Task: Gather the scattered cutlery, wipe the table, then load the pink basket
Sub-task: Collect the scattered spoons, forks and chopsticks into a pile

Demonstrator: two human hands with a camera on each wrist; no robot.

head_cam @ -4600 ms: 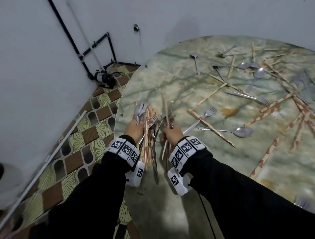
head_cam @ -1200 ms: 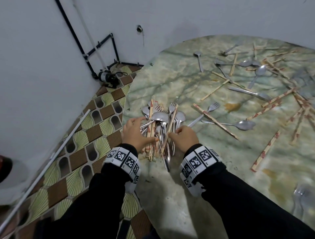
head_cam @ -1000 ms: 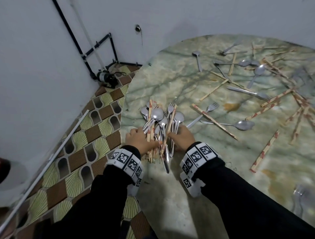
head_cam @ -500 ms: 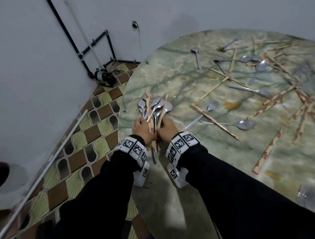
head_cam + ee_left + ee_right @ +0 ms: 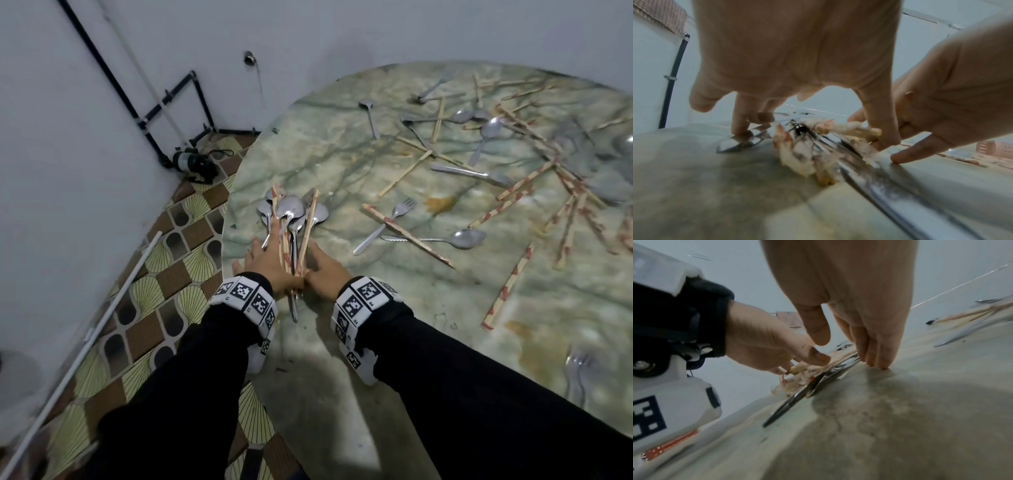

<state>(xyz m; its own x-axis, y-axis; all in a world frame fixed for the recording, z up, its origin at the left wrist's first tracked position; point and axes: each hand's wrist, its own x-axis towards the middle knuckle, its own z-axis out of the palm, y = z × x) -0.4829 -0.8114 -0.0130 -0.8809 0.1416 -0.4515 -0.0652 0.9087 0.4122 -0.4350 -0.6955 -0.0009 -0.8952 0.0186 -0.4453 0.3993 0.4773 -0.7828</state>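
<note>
A bundle of spoons and paper-wrapped chopsticks (image 5: pixel 294 229) lies on the marbled green table (image 5: pixel 342 359), close to its left edge. My left hand (image 5: pixel 263 253) lies over the bundle's left side with fingers spread; its fingertips (image 5: pixel 740 131) touch a spoon handle and the tabletop. Flat against the bundle's right side is my right hand (image 5: pixel 323 265), its straight fingertips (image 5: pixel 875 360) resting on the table. Neither hand grips anything. More cutlery lies scattered: a fork (image 5: pixel 387 222), a spoon (image 5: pixel 466 238), crossed chopsticks (image 5: pixel 407 236). The pink basket is out of view.
Many more spoons, forks and chopsticks (image 5: pixel 548 171) cover the far right of the table. Brownish stains (image 5: pixel 440 202) mark its top. Two forks (image 5: pixel 577 373) lie at the near right. Left of the table, a tiled floor holds a small pump (image 5: pixel 191 164) and a white pipe (image 5: pixel 85 335).
Both hands gripped the bundle and held it raised half a second ago. Now it lies flat on the table and both hands have let go and straightened beside it.
</note>
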